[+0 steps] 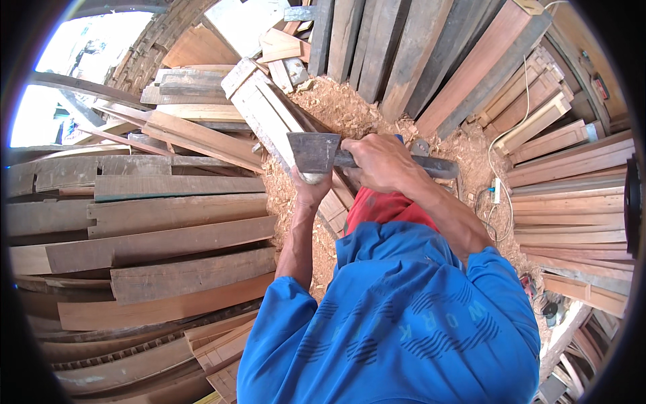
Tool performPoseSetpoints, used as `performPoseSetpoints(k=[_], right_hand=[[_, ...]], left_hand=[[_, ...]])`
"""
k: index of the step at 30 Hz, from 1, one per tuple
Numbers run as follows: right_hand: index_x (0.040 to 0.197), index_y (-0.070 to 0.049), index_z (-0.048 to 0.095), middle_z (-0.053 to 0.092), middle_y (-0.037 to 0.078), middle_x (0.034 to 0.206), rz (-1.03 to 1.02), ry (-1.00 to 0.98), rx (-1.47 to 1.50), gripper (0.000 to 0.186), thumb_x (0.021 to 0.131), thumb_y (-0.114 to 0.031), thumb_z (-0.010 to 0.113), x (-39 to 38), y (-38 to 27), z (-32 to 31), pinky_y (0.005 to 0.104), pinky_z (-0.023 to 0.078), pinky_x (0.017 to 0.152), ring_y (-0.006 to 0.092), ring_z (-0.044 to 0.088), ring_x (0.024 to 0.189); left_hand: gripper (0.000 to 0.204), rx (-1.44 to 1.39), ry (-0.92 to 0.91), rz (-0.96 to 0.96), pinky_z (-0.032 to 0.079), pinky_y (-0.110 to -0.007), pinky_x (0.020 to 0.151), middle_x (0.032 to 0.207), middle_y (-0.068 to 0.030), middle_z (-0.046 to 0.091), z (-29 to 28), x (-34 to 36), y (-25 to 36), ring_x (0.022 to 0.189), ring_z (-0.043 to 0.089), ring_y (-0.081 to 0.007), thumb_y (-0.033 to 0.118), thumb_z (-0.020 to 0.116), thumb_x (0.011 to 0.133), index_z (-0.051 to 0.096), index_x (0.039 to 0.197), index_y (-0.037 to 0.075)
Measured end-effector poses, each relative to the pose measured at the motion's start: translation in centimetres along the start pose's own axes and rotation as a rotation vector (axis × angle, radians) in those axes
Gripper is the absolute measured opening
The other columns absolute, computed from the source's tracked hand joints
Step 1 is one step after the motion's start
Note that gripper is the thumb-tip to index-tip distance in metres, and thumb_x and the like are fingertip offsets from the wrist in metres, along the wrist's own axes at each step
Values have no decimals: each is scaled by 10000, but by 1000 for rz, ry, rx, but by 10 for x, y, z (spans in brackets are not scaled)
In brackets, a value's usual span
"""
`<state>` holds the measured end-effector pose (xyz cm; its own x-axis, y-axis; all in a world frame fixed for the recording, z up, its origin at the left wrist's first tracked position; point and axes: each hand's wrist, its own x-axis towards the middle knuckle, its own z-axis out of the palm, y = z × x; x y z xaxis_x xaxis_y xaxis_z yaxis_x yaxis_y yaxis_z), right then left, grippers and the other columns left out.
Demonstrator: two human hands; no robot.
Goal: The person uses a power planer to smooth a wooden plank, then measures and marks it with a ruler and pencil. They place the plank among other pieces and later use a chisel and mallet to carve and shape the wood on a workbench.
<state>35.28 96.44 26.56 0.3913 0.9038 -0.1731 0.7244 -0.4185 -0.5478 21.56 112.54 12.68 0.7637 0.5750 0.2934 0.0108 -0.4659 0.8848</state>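
Note:
My right hand [377, 161] is closed around the handle [435, 167] of a hatchet-like tool, whose broad dark metal head [313, 151] lies over the lower end of a pale, weathered wooden piece [262, 111]. My left hand [311, 190] grips that end from below, just under the metal head; its fingers are partly hidden. The piece slants away toward the upper left and has long grooves along it. Wood shavings [340, 104] lie on the ground around it. My red-clothed leg [380, 209] shows beneath my right hand.
Stacked planks [161, 209] fill the left side, and long beams [417, 54] stand at the top. More boards [572, 222] line the right. A pale cable [510, 128] runs down to a white power strip [496, 190], and a dark power tool [550, 311] sits lower right.

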Motion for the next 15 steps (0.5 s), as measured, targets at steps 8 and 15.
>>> performPoseSetpoints(k=[8, 15], right_hand=[[1189, 21, 666, 714, 254, 992, -17, 228, 401, 523, 810, -316, 796, -29, 16, 19, 458, 530, 855, 392, 701, 946], [1092, -20, 699, 729, 198, 988, -60, 450, 544, 322, 849, -225, 750, -42, -5, -29, 427, 543, 839, 368, 699, 897]], left_hand=[[150, -75, 268, -30, 507, -255, 686, 828, -20, 666, 10, 29, 2, 770, 625, -78, 31, 746, 840, 617, 917, 31], [118, -77, 67, -171, 507, -271, 685, 778, -31, 653, 7, 7, 13, 737, 594, -103, 81, 749, 877, 649, 891, 21]])
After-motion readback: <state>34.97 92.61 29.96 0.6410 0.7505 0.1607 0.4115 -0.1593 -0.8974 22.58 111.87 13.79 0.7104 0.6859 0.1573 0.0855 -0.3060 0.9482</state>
